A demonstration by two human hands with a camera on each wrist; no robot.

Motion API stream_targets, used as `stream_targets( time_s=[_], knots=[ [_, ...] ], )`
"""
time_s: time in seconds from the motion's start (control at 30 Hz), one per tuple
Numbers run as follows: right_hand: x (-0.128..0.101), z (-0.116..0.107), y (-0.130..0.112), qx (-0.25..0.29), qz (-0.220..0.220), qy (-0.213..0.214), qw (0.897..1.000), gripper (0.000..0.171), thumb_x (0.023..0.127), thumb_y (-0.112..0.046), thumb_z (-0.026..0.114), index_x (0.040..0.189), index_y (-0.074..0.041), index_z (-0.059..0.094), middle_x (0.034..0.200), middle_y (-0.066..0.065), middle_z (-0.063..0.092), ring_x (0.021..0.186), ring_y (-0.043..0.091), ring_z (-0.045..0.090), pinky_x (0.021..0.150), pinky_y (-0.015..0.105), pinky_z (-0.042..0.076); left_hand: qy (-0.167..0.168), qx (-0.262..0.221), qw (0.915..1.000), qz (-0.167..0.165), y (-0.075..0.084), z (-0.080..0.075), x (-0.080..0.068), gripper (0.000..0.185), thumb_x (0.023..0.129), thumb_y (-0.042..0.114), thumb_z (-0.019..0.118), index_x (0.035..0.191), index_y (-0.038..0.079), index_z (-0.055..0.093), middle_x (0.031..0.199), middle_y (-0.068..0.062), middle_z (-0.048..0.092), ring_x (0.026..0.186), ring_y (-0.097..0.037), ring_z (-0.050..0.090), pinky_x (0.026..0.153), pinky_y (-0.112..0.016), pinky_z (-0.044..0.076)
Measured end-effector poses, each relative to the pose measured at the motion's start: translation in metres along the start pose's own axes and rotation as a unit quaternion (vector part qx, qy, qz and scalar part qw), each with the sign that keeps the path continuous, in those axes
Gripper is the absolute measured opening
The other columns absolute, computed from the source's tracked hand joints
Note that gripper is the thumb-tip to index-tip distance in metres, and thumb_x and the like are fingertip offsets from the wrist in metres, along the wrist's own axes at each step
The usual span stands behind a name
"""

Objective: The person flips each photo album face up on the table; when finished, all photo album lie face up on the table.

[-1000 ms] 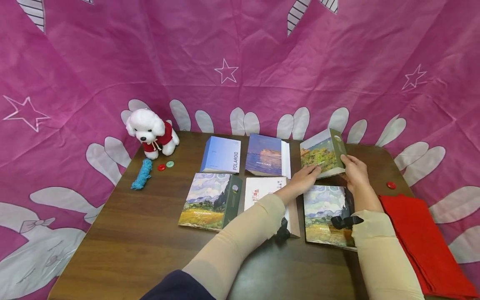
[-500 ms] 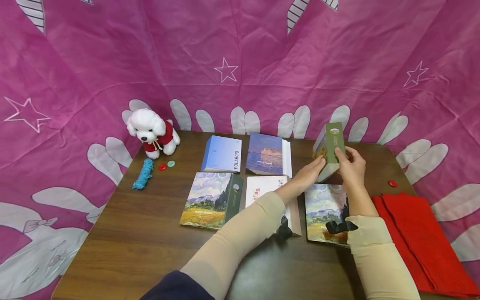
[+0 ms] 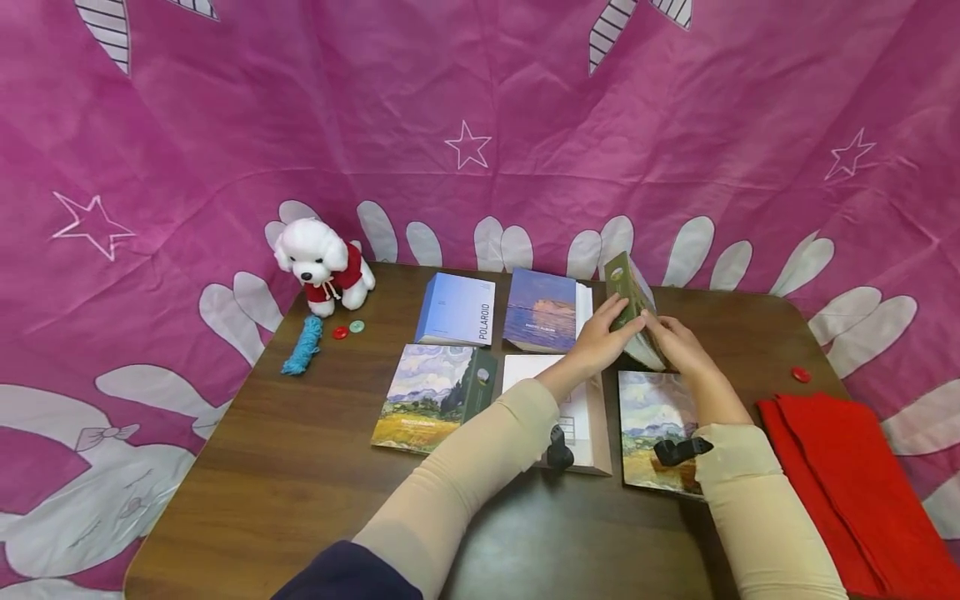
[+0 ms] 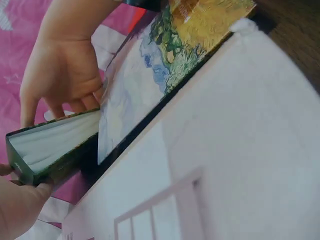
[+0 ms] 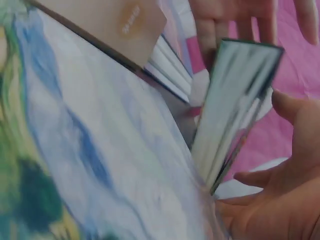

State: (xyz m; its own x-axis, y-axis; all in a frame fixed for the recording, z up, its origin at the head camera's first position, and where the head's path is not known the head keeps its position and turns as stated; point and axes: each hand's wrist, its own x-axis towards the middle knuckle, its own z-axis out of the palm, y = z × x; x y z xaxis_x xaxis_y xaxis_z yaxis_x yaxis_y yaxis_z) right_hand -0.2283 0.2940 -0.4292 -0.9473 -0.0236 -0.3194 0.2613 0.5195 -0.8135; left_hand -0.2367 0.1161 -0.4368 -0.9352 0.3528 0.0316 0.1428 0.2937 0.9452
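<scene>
A photo album with a green spine [image 3: 619,273] is tilted up on edge at the back right, between both hands. Its white page block [image 4: 55,142] faces the wrist cameras. The left hand [image 3: 594,342] holds it by the spine side, thumb and fingers at the lower corner. From the other side, the right hand [image 3: 681,346] touches the cover, thumb and fingers spread in the right wrist view. Directly in front lies an album with a painted landscape cover [image 3: 648,408], partly under the right wrist. A white album [image 3: 596,417] lies below the left wrist.
To the left lie a blue POLAROID album [image 3: 457,308], a seascape album [image 3: 542,304] and another landscape album [image 3: 427,392]. A toy dog [image 3: 315,254], blue yarn [image 3: 303,346] and buttons [image 3: 340,332] sit far left. Red cloth [image 3: 840,475] lies at right.
The green-spined album has turned from its front cover facing up, through spine facing forward, to its spine facing left. The left hand has moved onto the spine, the right hand off it.
</scene>
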Motion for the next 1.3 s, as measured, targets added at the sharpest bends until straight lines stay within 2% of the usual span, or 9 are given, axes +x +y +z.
stream_targets(
  time_s=[0.13,0.3,0.4,0.63,0.77,0.9,1.0,1.17,1.3],
  knots=[
    [-0.001,-0.009,0.010,0.012,0.022,-0.005,1.000,0.104,0.097,-0.072,0.038,0.161,0.000,0.000,0.165,0.031,0.001,0.148,0.053,0.013,0.113,0.069,0.025,-0.010,-0.016,0.9989,-0.042,-0.005,0.005,0.002,0.069,0.101,0.056,0.049,0.160,0.024,0.033,0.166,0.012,0.022,0.152,-0.017,0.022,0.121,-0.046,0.026],
    [-0.003,-0.017,0.019,0.017,0.020,0.026,0.999,0.098,0.098,-0.070,0.038,0.162,-0.004,0.004,0.166,0.028,0.004,0.148,0.052,0.014,0.112,0.071,0.023,-0.049,-0.011,0.9950,-0.086,-0.010,0.007,0.003,0.077,0.099,0.066,0.042,0.162,0.025,0.025,0.169,0.005,0.015,0.154,-0.023,0.018,0.122,-0.052,0.022],
    [-0.002,-0.020,0.022,0.017,0.016,0.038,0.999,0.098,0.098,-0.070,0.040,0.162,-0.004,0.007,0.166,0.027,0.006,0.148,0.052,0.014,0.112,0.072,0.021,-0.067,0.003,0.9929,-0.099,-0.012,0.008,0.004,0.080,0.098,0.070,0.039,0.162,0.024,0.024,0.169,0.001,0.013,0.154,-0.024,0.018,0.121,-0.052,0.022],
    [-0.003,-0.025,0.030,0.034,0.015,0.053,0.998,0.101,0.094,-0.074,0.042,0.162,-0.005,0.015,0.166,0.026,0.009,0.147,0.052,0.015,0.110,0.075,0.021,-0.099,-0.006,0.9919,-0.079,-0.009,0.013,0.007,0.080,0.100,0.069,0.031,0.163,0.020,0.021,0.170,-0.002,0.007,0.155,-0.020,0.011,0.123,-0.052,0.017],
    [-0.004,-0.027,0.036,0.038,0.016,0.071,0.997,0.097,0.096,-0.070,0.043,0.161,-0.002,0.018,0.164,0.027,0.013,0.145,0.050,0.020,0.110,0.072,0.024,-0.109,-0.004,0.9901,-0.088,-0.011,0.016,0.007,0.081,0.099,0.071,0.032,0.164,0.024,0.018,0.170,0.001,0.004,0.155,-0.021,0.012,0.122,-0.052,0.020],
    [-0.004,-0.026,0.040,0.059,0.014,0.094,0.994,0.090,0.100,-0.063,0.044,0.160,0.000,0.020,0.160,0.029,0.021,0.141,0.048,0.027,0.111,0.066,0.028,-0.090,0.012,0.9912,-0.096,-0.012,0.011,0.004,0.082,0.099,0.070,0.037,0.164,0.023,0.018,0.170,0.001,0.007,0.154,-0.026,0.017,0.121,-0.053,0.024],
    [-0.007,-0.024,0.039,0.063,0.002,0.105,0.993,0.087,0.101,-0.060,0.044,0.159,0.000,0.020,0.160,0.030,0.023,0.141,0.048,0.027,0.111,0.066,0.028,-0.076,0.018,0.9931,-0.088,-0.009,0.005,0.001,0.080,0.100,0.067,0.039,0.163,0.022,0.020,0.170,0.001,0.010,0.154,-0.026,0.018,0.120,-0.052,0.025],
    [-0.017,-0.011,0.030,0.023,-0.038,0.119,0.992,0.084,0.103,-0.056,0.046,0.159,0.001,0.021,0.159,0.031,0.027,0.144,0.051,0.026,0.113,0.067,0.027,-0.070,0.050,0.9950,-0.050,-0.005,-0.006,-0.010,0.077,0.102,0.062,0.043,0.163,0.019,0.023,0.170,0.002,0.012,0.154,-0.024,0.018,0.120,-0.052,0.027],
    [-0.030,0.006,0.020,-0.009,-0.076,0.149,0.986,0.079,0.104,-0.051,0.049,0.158,0.001,0.024,0.157,0.031,0.031,0.145,0.051,0.026,0.113,0.066,0.026,-0.060,0.084,0.9944,-0.021,-0.005,-0.018,-0.026,0.073,0.103,0.057,0.047,0.162,0.018,0.026,0.170,0.000,0.014,0.155,-0.024,0.014,0.121,-0.053,0.024]
  ],
)
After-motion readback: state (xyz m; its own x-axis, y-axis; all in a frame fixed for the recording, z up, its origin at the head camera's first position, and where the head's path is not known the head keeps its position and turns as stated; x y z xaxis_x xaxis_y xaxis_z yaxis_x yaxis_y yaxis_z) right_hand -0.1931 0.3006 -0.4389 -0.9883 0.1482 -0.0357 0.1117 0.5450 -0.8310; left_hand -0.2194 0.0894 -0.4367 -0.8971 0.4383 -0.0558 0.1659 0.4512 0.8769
